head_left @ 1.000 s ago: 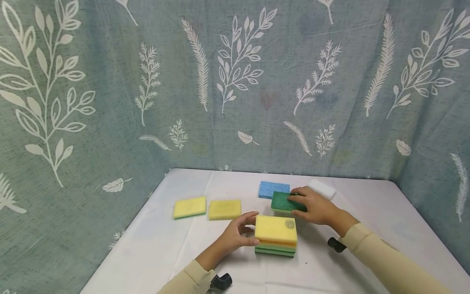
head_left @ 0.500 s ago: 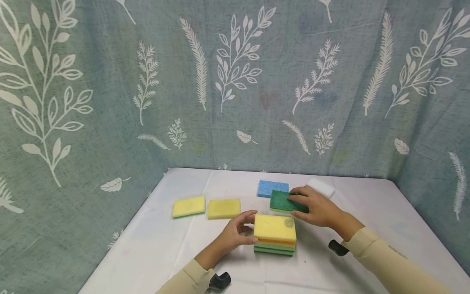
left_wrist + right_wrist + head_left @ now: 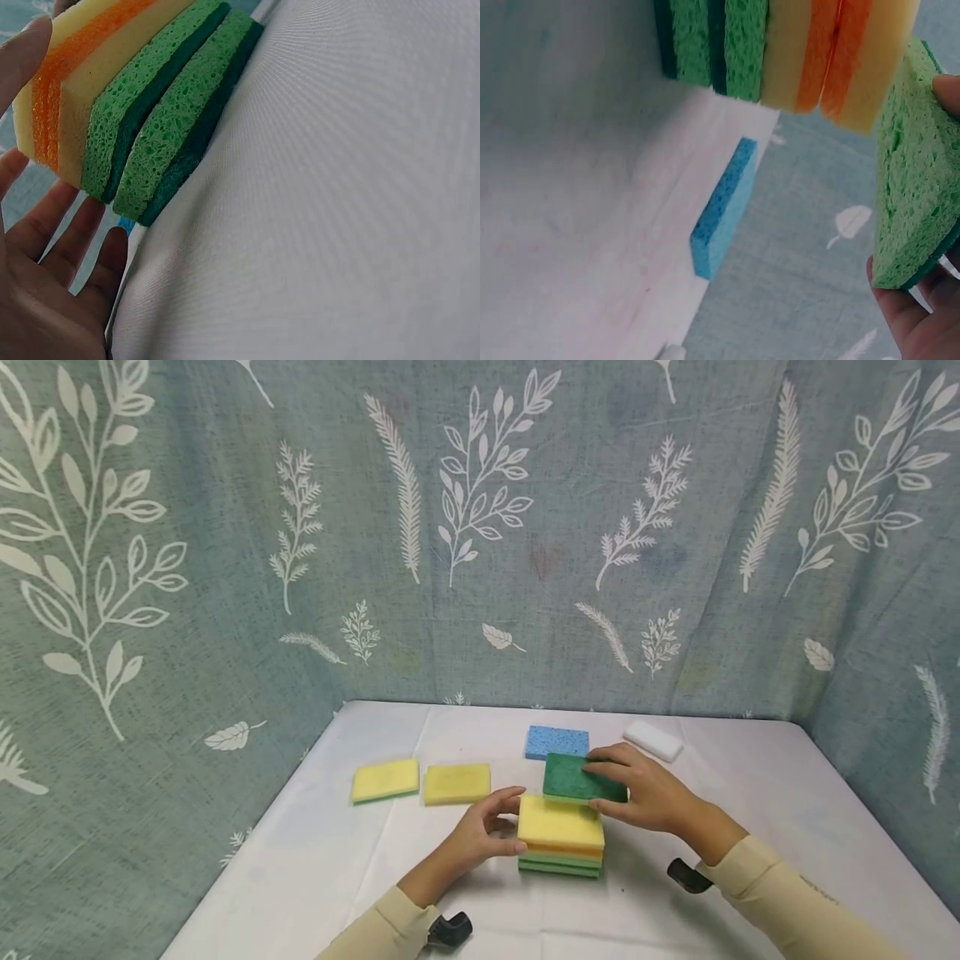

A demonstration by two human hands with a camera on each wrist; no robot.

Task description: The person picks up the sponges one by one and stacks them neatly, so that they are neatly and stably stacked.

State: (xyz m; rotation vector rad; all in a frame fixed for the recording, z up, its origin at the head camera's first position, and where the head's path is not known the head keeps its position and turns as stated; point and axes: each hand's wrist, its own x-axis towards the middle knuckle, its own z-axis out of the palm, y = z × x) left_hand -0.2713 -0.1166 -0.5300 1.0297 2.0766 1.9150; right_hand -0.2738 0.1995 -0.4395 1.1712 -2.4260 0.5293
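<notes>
Low in mid-frame, the left hand (image 3: 480, 837) rests, relaxed and spread, against a sponge stack (image 3: 561, 831) on the white bench (image 3: 637, 918); the right hand (image 3: 648, 789) pinches a green sponge (image 3: 566, 775) above the stack. Beyond lie a blue sponge (image 3: 555, 742) and white block (image 3: 654, 741) — leaf-printed cloth (image 3: 555, 635) fills the upper frame.

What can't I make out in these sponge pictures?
- Head: part of the held green sponge, behind the right hand.
- Head: the marking on the right sleeve, too small to read.
- Left wrist: part of the sponge stack, beyond the top edge.
- Right wrist: the rest of that hand, beyond the right edge.
</notes>
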